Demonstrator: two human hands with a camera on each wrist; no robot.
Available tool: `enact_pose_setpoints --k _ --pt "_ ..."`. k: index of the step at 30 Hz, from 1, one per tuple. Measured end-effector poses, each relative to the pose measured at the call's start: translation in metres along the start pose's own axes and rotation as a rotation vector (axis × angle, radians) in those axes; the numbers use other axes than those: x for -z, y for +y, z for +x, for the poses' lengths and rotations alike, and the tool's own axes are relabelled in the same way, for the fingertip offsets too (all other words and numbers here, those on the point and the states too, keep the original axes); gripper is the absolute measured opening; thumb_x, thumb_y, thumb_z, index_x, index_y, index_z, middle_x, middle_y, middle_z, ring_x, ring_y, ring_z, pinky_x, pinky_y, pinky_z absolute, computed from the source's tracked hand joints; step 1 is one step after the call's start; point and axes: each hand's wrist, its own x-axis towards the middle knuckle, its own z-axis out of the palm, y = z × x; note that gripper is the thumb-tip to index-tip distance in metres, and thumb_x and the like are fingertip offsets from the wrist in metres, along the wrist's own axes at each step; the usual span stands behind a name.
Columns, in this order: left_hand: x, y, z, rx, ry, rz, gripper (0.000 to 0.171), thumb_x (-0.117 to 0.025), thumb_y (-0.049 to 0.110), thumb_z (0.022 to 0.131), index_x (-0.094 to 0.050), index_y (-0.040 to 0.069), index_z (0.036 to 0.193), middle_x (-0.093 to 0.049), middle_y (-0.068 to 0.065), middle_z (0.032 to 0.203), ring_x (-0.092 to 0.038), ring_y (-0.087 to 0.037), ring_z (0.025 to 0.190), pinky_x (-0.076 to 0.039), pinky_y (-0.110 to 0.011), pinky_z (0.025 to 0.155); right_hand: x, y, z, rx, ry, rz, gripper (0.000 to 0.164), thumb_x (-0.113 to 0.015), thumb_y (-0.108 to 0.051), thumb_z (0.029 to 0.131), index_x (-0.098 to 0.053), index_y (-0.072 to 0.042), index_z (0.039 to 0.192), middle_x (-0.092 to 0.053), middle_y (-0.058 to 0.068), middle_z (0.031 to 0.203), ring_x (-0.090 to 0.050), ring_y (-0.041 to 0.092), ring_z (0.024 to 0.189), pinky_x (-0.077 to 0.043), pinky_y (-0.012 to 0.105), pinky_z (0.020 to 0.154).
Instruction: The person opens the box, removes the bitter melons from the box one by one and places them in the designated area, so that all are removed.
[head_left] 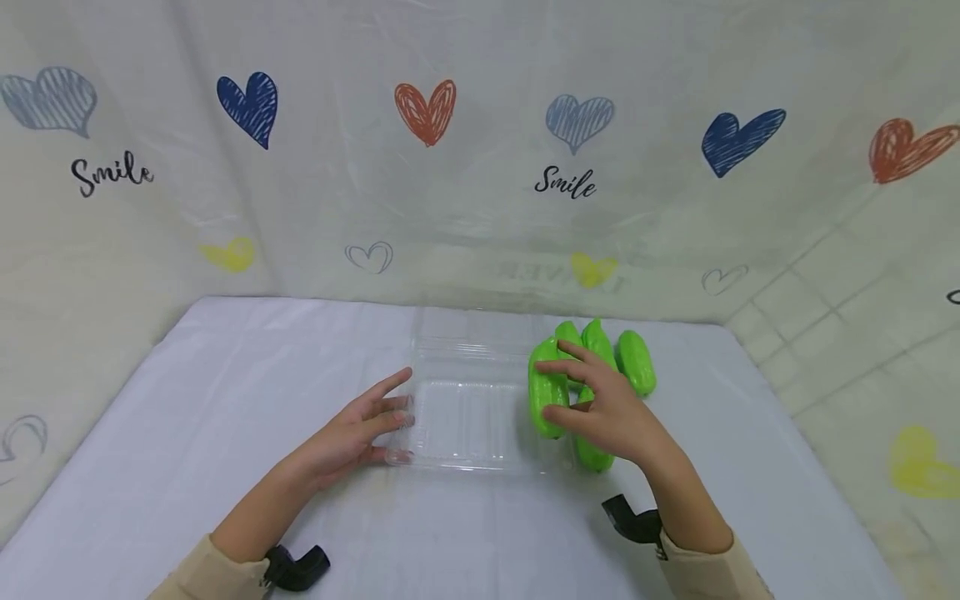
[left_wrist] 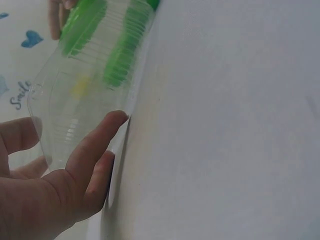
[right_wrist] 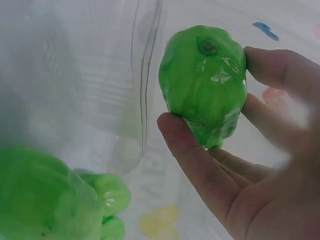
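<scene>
My right hand (head_left: 611, 408) grips a bright green, cucumber-like vegetable (head_left: 546, 387) between thumb and fingers, over the right side of a clear plastic container (head_left: 468, 425). Seen in the right wrist view, this held vegetable (right_wrist: 202, 80) is lumpy and glossy, with a small stem stub facing the camera. At the container's left side my left hand (head_left: 348, 437) has its fingers spread and fairly straight, touching the edge. The left wrist view shows those fingers (left_wrist: 95, 142) along the container's clear wall (left_wrist: 62, 107).
Several similar green vegetables (head_left: 636, 362) lie on the white-covered table (head_left: 247, 400), right of the container and partly behind my right hand. The container's raised clear lid (head_left: 480, 329) is at its back. Behind the table hangs a heart-printed cloth (head_left: 480, 200).
</scene>
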Motion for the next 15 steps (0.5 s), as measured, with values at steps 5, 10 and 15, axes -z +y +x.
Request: enact_pose_setpoints --k 5,10,15 --pt "0.004 0.000 -0.002 0.007 0.020 0.004 0.068 -0.053 0.012 0.104 -0.019 0.033 0.160 -0.019 -0.016 0.162 -0.030 -0.039 0.143 -0.055 -0.048 0.091 0.008 0.005 0.001 0.009 0.003 -0.008 0.052 -0.077 -0.022 0.088 -0.060 -0.022 0.137 -0.028 0.007 0.162 -0.035 0.035 0.144 -0.058 0.039 0.086" --pt "0.003 -0.001 -0.001 0.012 0.023 0.002 0.069 -0.055 0.014 0.103 -0.021 0.033 0.159 -0.020 -0.014 0.162 -0.031 -0.038 0.143 -0.055 -0.048 0.091 0.020 0.012 -0.003 -0.014 0.020 -0.035 0.053 -0.077 -0.025 0.088 -0.059 -0.021 0.138 -0.026 0.008 0.163 -0.033 0.039 0.144 -0.057 0.043 0.088" --pt "0.001 0.000 0.003 0.019 0.016 -0.002 0.068 -0.054 0.014 0.103 -0.021 0.035 0.159 -0.021 -0.013 0.162 -0.030 -0.037 0.145 -0.055 -0.048 0.091 0.029 0.018 -0.006 -0.030 0.018 -0.063 0.054 -0.076 -0.029 0.089 -0.058 -0.022 0.140 -0.026 0.006 0.163 -0.035 0.039 0.143 -0.056 0.043 0.089"
